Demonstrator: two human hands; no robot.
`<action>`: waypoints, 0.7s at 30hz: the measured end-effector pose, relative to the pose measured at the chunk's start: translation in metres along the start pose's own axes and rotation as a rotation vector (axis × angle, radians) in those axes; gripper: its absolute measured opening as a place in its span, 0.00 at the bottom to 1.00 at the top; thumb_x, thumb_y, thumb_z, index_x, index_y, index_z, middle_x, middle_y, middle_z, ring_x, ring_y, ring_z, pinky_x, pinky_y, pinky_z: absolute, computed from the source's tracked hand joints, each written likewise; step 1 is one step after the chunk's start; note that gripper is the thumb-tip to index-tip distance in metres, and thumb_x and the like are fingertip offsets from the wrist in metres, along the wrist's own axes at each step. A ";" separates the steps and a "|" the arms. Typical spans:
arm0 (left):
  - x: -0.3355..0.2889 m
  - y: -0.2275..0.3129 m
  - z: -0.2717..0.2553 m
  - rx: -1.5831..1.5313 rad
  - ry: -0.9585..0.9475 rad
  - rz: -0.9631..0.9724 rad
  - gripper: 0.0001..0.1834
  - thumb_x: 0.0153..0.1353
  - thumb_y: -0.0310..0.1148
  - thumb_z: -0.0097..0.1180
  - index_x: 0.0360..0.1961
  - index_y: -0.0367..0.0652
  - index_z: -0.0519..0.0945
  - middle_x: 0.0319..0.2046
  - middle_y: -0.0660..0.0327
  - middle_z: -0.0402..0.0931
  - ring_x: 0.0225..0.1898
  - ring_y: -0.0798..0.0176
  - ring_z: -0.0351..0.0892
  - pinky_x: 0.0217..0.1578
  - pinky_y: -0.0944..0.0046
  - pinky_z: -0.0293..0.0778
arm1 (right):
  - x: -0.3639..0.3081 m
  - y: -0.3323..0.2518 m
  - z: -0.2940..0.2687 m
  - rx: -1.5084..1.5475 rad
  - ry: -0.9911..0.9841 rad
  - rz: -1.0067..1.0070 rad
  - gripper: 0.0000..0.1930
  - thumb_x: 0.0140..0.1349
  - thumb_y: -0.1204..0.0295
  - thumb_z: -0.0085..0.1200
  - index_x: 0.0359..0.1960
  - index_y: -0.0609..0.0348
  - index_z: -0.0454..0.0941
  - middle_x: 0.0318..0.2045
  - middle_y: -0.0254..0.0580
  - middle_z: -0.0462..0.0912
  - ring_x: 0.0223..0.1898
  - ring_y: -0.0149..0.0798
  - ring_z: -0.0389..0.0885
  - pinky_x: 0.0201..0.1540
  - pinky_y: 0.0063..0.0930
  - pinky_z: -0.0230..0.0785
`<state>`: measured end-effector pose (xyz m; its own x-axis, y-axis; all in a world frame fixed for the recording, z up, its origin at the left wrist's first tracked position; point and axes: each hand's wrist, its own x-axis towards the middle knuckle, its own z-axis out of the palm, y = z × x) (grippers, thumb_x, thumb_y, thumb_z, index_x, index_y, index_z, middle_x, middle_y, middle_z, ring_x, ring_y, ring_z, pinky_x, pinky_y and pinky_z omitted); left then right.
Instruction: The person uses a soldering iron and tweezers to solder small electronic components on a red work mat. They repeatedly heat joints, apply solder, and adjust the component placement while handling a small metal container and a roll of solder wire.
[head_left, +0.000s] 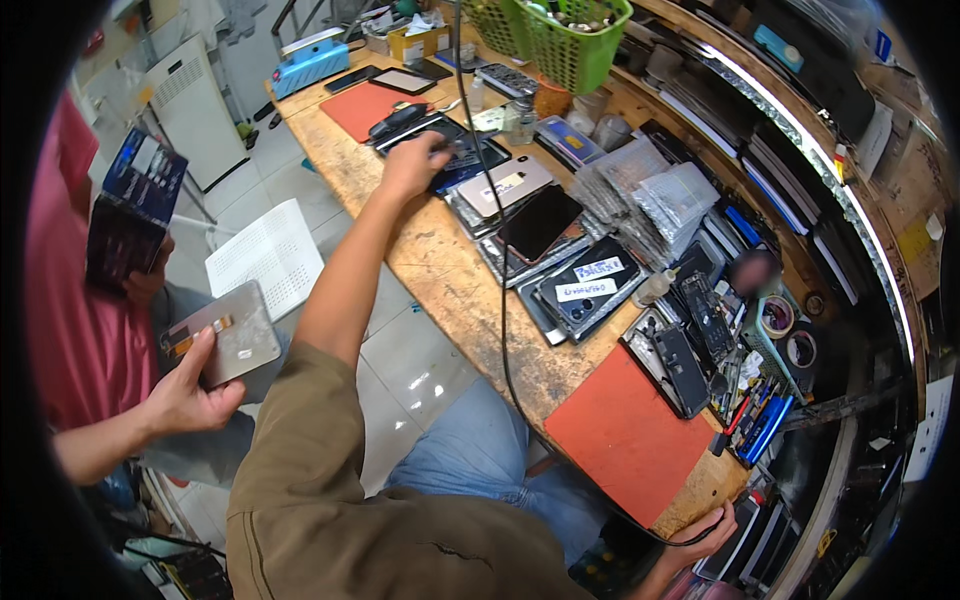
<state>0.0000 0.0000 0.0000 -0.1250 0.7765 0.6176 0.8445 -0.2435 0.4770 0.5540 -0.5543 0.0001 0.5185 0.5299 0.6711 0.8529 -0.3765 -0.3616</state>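
My left arm stretches out over the wooden workbench (450, 290). My left hand (412, 165) is above a dark flat tray (465, 155) holding phone or tablet parts; its fingers are bent and blurred, so whether they hold anything is unclear. Beside it lie a black handheld tool (398, 120) and a gold phone back (503, 186). My right hand (708, 538) grips the bench's near right corner, close to a black cable (508, 340). At the left, another person's hand (190, 392) holds a grey flat panel (228, 335); this person in pink also holds a dark printed box (135, 210).
Stacked phones (585, 285), bagged parts (640, 180) and an opened phone (675, 365) crowd the bench. An orange mat (630, 435) covers its near end. A green basket (575, 45) hangs over the back. A white perforated stool (265, 258) stands left of the bench.
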 end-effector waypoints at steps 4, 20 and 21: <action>-0.002 -0.001 0.009 -0.093 0.056 -0.040 0.20 0.76 0.47 0.67 0.57 0.43 0.87 0.44 0.40 0.90 0.48 0.33 0.89 0.51 0.41 0.83 | -0.001 -0.005 -0.002 -0.022 -0.025 0.024 0.20 0.86 0.66 0.45 0.58 0.73 0.82 0.44 0.61 0.81 0.48 0.61 0.81 0.55 0.50 0.72; 0.000 -0.019 0.010 -0.388 0.095 -0.199 0.23 0.78 0.53 0.64 0.53 0.42 0.89 0.37 0.49 0.91 0.39 0.49 0.90 0.44 0.53 0.81 | 0.002 -0.007 -0.001 -0.058 -0.041 0.056 0.21 0.87 0.65 0.44 0.59 0.74 0.80 0.45 0.60 0.79 0.48 0.60 0.80 0.54 0.50 0.70; 0.000 -0.021 0.013 -0.435 0.105 -0.216 0.23 0.78 0.53 0.64 0.53 0.43 0.89 0.37 0.50 0.91 0.38 0.52 0.90 0.43 0.54 0.80 | 0.002 -0.007 -0.001 -0.055 -0.038 0.054 0.21 0.87 0.65 0.44 0.59 0.74 0.80 0.45 0.60 0.79 0.48 0.60 0.80 0.54 0.51 0.70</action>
<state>-0.0107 0.0124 -0.0179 -0.3437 0.7785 0.5252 0.5006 -0.3212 0.8039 0.5493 -0.5515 0.0046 0.5666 0.5355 0.6263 0.8195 -0.4458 -0.3601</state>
